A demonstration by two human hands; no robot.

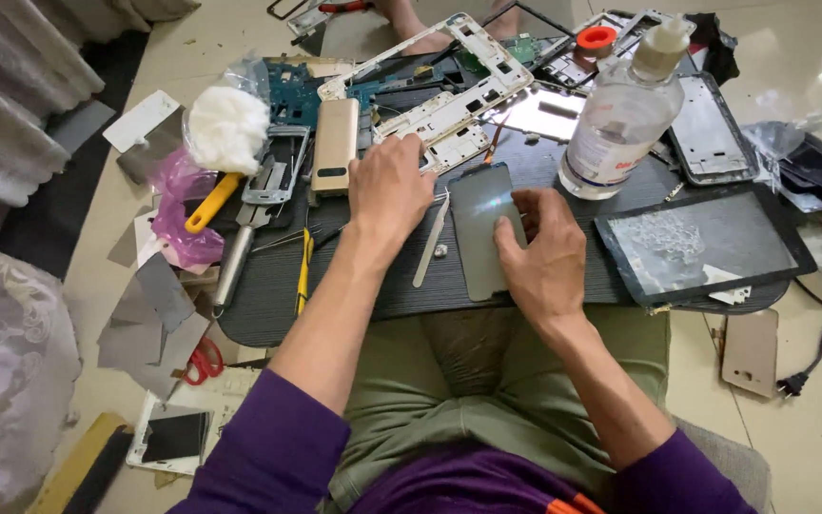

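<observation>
— Head view first, nearest in: what has the right hand got?

— Its fingers lie spread and flat on a thin glass panel, pinning the panel's right edge. Nothing is gripped.

— What does the panel look like?

— Dark grey, glossy, a rounded rectangle with a streak of light across it. It lies flat on the black ribbed lap table, long axis running away from the person, tilted slightly left at the far end.

— And the left hand?

— Palm down just beyond the panel's upper left corner, fingers loosely curled on a white phone frame. Between them lies a slim metal spudger.

— Farther out?

— A gold phone, white cotton wad, clear plastic bottle, and a cracked tablet screen to the right.
</observation>
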